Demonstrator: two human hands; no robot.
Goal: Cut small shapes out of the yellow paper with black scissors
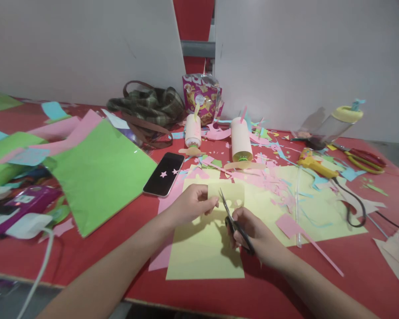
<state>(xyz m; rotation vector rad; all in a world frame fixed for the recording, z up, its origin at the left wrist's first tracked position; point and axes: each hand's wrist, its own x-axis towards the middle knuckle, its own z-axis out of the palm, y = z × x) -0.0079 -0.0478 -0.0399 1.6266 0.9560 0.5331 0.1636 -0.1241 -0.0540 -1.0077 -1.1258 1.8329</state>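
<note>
The left grip [193, 205] pinches a yellow paper piece [232, 190] at its left end; the right grip [255, 231] clasps black scissors [233, 221] — blades overlapping the paper in view — above the red worktop [275, 279].

Place: craft workspace | Signs: red table [83, 257], black scissors [232, 221], paper scraps [275, 190], yellow glue gun [315, 167]

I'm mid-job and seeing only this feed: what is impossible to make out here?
All in the head view:
1. Left end of the held paper: covered by the left hand.
2. Part of the scissors handles: behind the right hand.
3. Small print on the snack bag: too small and blurred.
4. White cable's far end: cut off by the bottom edge.
</note>
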